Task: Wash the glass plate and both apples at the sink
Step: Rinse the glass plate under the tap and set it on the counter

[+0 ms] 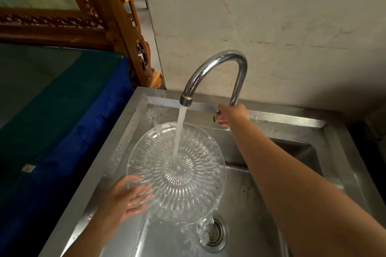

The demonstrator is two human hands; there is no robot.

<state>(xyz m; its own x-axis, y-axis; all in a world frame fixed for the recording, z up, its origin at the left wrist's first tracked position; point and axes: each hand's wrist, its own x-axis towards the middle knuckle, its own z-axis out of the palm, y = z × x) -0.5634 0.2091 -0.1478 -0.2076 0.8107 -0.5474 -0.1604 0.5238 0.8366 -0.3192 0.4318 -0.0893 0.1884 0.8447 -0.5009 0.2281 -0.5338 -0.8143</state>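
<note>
A clear ribbed glass plate (pixel 177 173) is held over the steel sink (pixel 261 225), tilted toward me. My left hand (pixel 129 196) grips its near-left rim, thumb on top and fingers showing through the glass beneath. Water streams from the curved chrome tap (pixel 221 69) onto the plate's middle and spills off its lower edge toward the drain (pixel 215 233). My right hand (pixel 229 115) reaches to the base of the tap, fingers curled round the tap handle. No apples are in view.
A table covered in blue and green cloth (pixel 62 121) stands left of the sink. A carved wooden frame (pixel 117 27) rises behind it. A pale wall (pixel 271 16) backs the sink. Water drops lie on the sink's left rim.
</note>
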